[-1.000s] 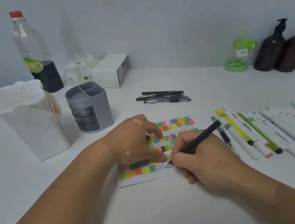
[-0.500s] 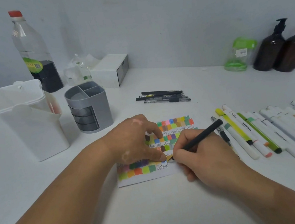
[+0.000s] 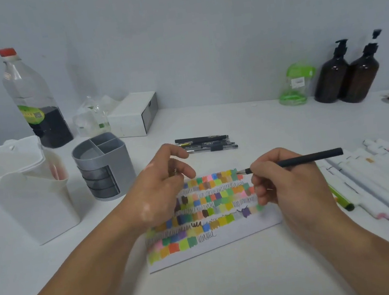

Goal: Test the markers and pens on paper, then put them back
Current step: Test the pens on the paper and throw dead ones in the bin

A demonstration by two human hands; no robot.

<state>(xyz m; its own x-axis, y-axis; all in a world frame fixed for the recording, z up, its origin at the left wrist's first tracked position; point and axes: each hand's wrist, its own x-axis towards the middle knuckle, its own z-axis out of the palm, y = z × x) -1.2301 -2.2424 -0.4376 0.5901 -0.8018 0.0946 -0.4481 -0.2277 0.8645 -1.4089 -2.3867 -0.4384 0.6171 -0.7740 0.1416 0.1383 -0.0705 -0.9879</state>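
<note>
- Head view: a white table (image 3: 247, 120) seen from above, with both forearms reaching in from the bottom edge.
- The right hand (image 3: 291, 183) pinches a slim black pen (image 3: 312, 156) between thumb and curled fingers. The pen lies nearly level, nib pointing left, raised just over the top right corner of the paper (image 3: 227, 245).
- The left hand (image 3: 162, 192) hovers at the paper's upper left corner, fingers loosely curled. A small dark shape sits between thumb and fingers; I cannot tell whether it is a cap being held.
- The paper lies between the hands, with rows of colour swatches and black zigzag scribbles.
- Other black pens (image 3: 205, 143) lie in a bundle beyond the paper. White-barrelled markers (image 3: 373, 179) lie in a row to the right.
- A grey desk organiser (image 3: 102, 165) and a white lidded container (image 3: 19, 192) stand to the left, probably where things go back.
- Step in hand, judging by the lifted nib: this pen's test looks finished. The next move likely calls for capping it and setting it aside or storing it.
- Readable writing: none. The tall bottle (image 3: 32, 100) has a green label with a code square, and the green-lidded jar (image 3: 297, 83) has a white sticker; both are too small to read.
</note>
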